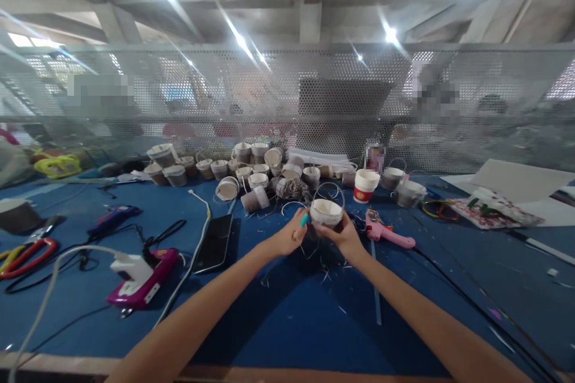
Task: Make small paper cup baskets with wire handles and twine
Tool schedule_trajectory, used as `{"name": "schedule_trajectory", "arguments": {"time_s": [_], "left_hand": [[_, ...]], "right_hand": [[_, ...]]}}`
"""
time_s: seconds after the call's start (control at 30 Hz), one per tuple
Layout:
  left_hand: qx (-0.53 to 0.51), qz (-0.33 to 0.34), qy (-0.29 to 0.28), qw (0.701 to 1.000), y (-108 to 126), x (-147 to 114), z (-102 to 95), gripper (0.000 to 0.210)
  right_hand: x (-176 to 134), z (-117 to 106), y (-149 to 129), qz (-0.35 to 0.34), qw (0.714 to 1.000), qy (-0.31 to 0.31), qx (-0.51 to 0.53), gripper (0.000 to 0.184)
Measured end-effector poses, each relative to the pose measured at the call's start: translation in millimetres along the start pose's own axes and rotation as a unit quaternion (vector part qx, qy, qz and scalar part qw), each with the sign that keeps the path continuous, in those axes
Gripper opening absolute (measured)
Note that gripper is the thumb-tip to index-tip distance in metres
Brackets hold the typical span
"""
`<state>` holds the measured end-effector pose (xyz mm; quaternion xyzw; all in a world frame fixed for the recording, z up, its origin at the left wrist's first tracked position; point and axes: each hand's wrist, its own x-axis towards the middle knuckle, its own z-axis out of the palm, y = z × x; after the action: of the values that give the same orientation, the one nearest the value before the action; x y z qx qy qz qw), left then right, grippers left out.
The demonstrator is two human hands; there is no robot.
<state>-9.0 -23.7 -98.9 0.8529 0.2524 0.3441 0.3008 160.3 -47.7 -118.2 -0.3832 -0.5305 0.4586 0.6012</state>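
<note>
Head view, looking down over a blue table (278,335). Held just below the clock's centre: a small white-lined bucket (327,211), mouth upward, its long axis near the twelve-to-six line, with a thin wire handle (330,184) arched toward twelve. Clamped firmly in the right hand (345,238), wrapped round the lower wall from about four to six o'clock; from that palm, toward eleven. Seemingly the nearer of the two, and the main support. From the left hand (291,233), toward two o'clock, close by the turquoise finger cover (305,219). Cannot tell the left grip, pinching or merely touching. Around the bucket: at two, a red-and-white paper cup (365,184); between three and four, a pink glue gun (390,234); toward ten, a cluster of similar buckets (258,181).
</note>
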Motion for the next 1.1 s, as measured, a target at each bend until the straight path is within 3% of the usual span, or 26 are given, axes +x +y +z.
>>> {"name": "schedule_trajectory", "arguments": {"time_s": [0.03,0.1,0.17,0.27,0.37,0.47,0.57,0.7,0.8,0.97,1.1], "left_hand": [[0.076,0.010,-0.014,0.997,-2,1,-13.4,0.050],[0.242,-0.038,0.092,0.965,-11,2,-43.5,0.051],[0.362,-0.110,0.168,0.910,-25,0,-71.3,0.058],[0.436,-0.209,0.153,0.862,-46,-8,-98.4,0.077],[0.431,-0.234,0.086,0.867,-57,-14,-111.5,0.087],[0.432,-0.215,0.070,0.873,-51,-14,-125.6,0.094],[0.396,-0.171,0.053,0.901,-34,-11,-146.1,0.080],[0.318,-0.056,0.079,0.943,-11,-6,-165.5,0.062],[0.235,0.000,0.119,0.965,-2,-2,-166.5,0.060],[0.127,0.005,0.127,0.984,3,7,-160.2,0.069],[0.063,0.030,0.156,0.985,6,16,-156.5,0.077]], "right_hand": [[2,-2,-3,-0.001,1.000,0.026,0.010,0.055],[5,-8,-8,-0.004,0.997,0.064,0.046,0.052],[7,-11,-13,0.025,0.992,0.073,0.101,0.049],[7,-14,-18,0.107,0.981,0.035,0.161,0.037],[5,-17,-22,0.168,0.968,-0.027,0.187,0.032],[3,-20,-26,0.204,0.955,-0.028,0.215,0.033],[1,-21,-31,0.210,0.953,-0.016,0.218,0.034],[0,-16,-39,0.201,0.962,-0.067,0.171,0.033],[0,-15,-42,0.199,0.965,-0.087,0.144,0.035],[14,-24,-41,0.172,0.979,-0.039,0.102,0.041],[32,-28,-44,0.135,0.986,-0.053,0.083,0.063]]}}
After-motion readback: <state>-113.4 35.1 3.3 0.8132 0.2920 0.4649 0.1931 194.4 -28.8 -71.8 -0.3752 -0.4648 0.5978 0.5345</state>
